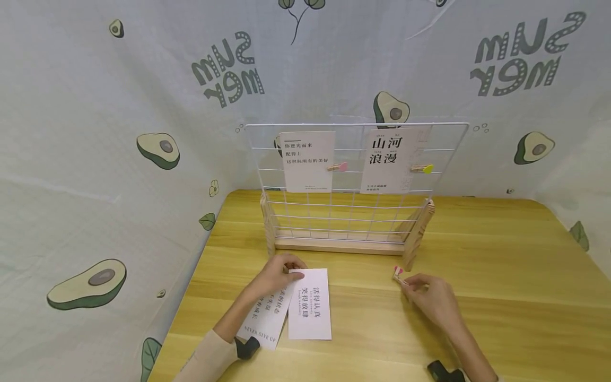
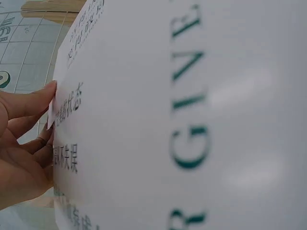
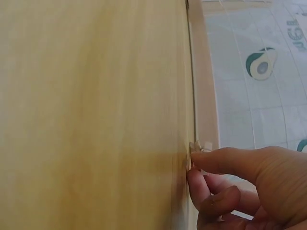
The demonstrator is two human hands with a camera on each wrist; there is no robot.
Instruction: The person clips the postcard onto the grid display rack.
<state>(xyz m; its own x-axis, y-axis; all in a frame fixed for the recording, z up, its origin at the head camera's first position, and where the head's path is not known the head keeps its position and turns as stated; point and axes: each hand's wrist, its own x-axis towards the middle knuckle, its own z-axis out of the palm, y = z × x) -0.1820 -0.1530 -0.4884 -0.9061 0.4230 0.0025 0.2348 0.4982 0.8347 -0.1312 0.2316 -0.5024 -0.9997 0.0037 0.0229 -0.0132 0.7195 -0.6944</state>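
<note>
My left hand (image 1: 277, 273) pinches the upper left corner of a white card (image 1: 309, 326) printed with dark Chinese characters. Partly under that card and my forearm lies a second card (image 1: 260, 333), reading NEVER GIVE UP; its large letters (image 2: 189, 148) fill the left wrist view. At the right, between thumb and forefinger, my right hand (image 1: 431, 302) pinches a small wooden clothespin (image 1: 402, 281). A pink decoration (image 1: 398, 270) shows just beyond the fingertips. Whether it belongs to the same clothespin, I cannot tell.
Behind the hands stands a white wire grid rack (image 1: 350, 218) on a wooden base (image 1: 339, 245). Two cards hang on it: a left card (image 1: 307, 178) with a pink clothespin (image 1: 338, 167), and a right card (image 1: 382, 175) with a yellow one (image 1: 422, 168). A patterned curtain (image 1: 334, 69) hangs behind.
</note>
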